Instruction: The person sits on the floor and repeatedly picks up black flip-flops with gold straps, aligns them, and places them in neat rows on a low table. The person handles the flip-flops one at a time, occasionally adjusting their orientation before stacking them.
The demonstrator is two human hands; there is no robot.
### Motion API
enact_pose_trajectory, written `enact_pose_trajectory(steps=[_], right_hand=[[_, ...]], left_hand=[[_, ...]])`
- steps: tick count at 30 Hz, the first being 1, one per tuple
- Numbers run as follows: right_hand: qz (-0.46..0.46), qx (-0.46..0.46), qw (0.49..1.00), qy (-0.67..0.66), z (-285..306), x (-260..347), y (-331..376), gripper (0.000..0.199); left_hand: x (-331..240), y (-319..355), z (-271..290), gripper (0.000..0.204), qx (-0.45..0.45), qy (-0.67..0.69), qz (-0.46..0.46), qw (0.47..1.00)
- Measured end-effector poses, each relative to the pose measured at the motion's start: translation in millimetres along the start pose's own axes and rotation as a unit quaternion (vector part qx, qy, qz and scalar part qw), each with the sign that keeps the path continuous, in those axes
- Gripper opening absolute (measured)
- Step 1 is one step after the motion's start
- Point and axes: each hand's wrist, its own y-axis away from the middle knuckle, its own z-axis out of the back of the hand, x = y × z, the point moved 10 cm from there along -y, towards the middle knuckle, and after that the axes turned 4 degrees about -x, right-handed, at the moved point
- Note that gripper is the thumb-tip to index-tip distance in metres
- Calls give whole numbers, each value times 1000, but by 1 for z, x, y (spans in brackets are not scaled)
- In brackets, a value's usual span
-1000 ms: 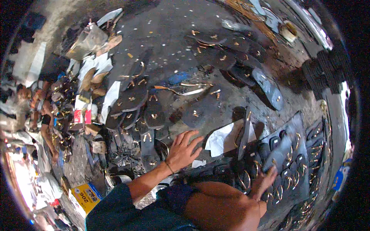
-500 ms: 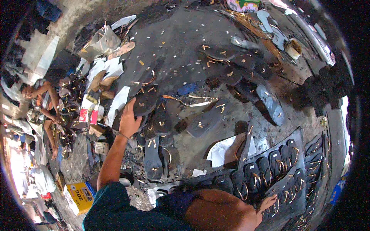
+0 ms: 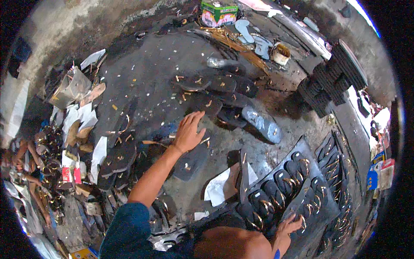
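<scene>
My left hand [image 3: 189,133] reaches out over the floor, fingers extended and slightly parted, with nothing held. Its fingertips are close to a dark sandal [image 3: 208,104] in a loose group; whether they touch it I cannot tell. Beyond lie more dark sandals with gold-coloured fittings, and a shiny grey-blue sole [image 3: 261,124] rests to the right. Just nearer than my hand is a grey sole [image 3: 189,163] with a small gold piece. Further left, a dark sandal [image 3: 118,156] lies on a pile. My right hand does not show; a bare foot [image 3: 290,225] is at the lower right.
Rows of black sandals [image 3: 282,183] with gold straps lie on a sheet at right. A white paper [image 3: 217,190] is in front. Scraps and limbs of another person [image 3: 32,151] are at left. A green-and-pink box [image 3: 218,15] and a tin [image 3: 280,54] stand at the back.
My left hand has left the dark sandal on the left pile and moved right toward the group of sandals. The view has turned to the right.
</scene>
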Motion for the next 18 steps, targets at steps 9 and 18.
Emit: enact_pose_trajectory(steps=[9, 18], right_hand=[[47, -25, 967, 249, 131, -66, -6, 75], [-226, 80, 946, -218, 130, -5, -49, 35]], left_hand=[[132, -169, -50, 30, -85, -120, 151, 977], [-38, -255, 103, 33, -239, 272, -36, 931]])
